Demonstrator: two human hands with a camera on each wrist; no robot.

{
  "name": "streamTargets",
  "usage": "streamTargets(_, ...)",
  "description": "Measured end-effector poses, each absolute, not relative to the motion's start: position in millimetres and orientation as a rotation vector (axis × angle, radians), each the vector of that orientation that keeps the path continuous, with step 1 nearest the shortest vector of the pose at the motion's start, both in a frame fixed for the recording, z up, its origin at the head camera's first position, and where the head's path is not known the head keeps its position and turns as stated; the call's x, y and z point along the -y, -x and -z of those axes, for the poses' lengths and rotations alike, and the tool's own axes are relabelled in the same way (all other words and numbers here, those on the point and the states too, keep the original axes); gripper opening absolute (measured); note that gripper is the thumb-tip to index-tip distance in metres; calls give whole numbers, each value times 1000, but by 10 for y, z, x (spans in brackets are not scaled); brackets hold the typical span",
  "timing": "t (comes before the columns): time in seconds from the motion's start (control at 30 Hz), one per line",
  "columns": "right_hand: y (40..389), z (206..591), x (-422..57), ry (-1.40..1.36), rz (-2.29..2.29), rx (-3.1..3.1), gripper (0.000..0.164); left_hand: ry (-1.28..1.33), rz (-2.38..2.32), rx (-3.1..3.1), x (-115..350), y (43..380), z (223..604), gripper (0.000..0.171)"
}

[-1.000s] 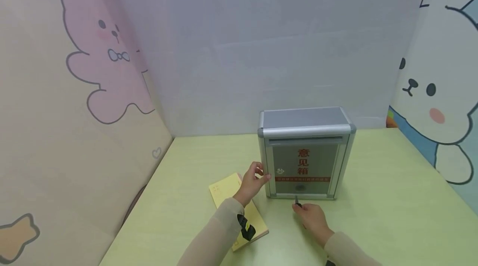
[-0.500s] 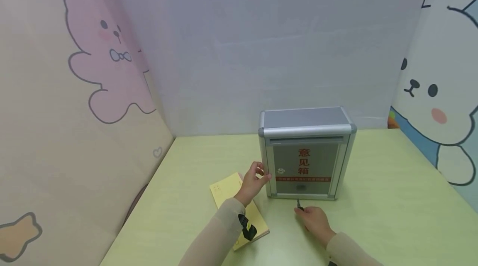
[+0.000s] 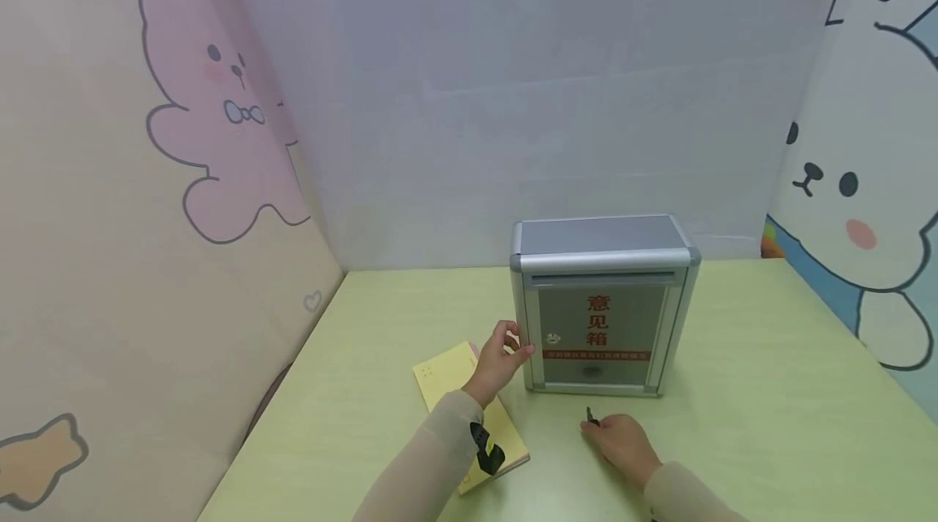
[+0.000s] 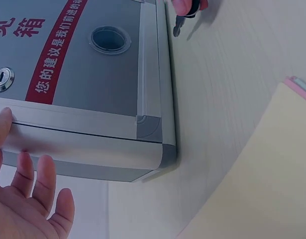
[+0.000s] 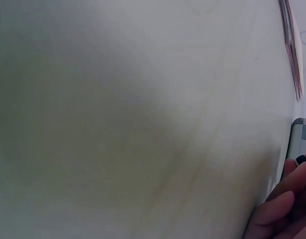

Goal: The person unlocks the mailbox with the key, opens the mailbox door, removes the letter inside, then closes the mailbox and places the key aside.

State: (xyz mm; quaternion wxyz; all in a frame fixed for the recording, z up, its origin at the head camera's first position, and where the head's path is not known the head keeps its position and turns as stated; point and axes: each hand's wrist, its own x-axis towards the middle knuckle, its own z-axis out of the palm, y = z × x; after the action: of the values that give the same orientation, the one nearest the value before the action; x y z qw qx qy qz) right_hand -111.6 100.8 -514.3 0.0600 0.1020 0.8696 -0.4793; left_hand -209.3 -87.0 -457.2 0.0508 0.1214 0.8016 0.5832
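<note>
A silver-grey suggestion box [image 3: 567, 261] with red Chinese lettering stands upright on the table. My left hand [image 3: 497, 363] grips its left front edge: in the left wrist view the thumb [image 4: 1, 124] lies on the front trim and the fingers [image 4: 43, 179] bend along the side. A round key lock [image 4: 2, 78] sits in the door near that edge, its slot bare. In front of the box, low over the table, my right hand [image 3: 621, 442] pinches a small key [image 4: 178, 27] with a black head. The key's metal blade points towards the box, apart from it.
A pad of yellow paper [image 3: 443, 375] lies slantwise left of the box, partly under my left forearm. The pale yellow-green table [image 3: 762, 392] runs on right of the box. A grey-white wall sheet [image 3: 469, 115] hangs behind, with cartoon-printed walls at both sides.
My right hand has drawn the key back from the lower front of the box, towards me. The left hand keeps its place on the box's edge. The view has shifted slightly.
</note>
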Motion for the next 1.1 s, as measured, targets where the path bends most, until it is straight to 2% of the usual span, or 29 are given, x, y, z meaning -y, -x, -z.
streamTargets(0.17,1105,5205,-1023,-220,1331,-2730,45,-352,-1798,-2453,873,2083,4611,26)
streamTargets(0.6,1109,5151,-1042,-227,1268,-2691,44,-365,-1787,-2527,870,2011,4675,27)
streamTargets(1.1,1136,5107,-1079,-219,1216,-2642,48,-565,-1311,-2875,868,1814,4656,25)
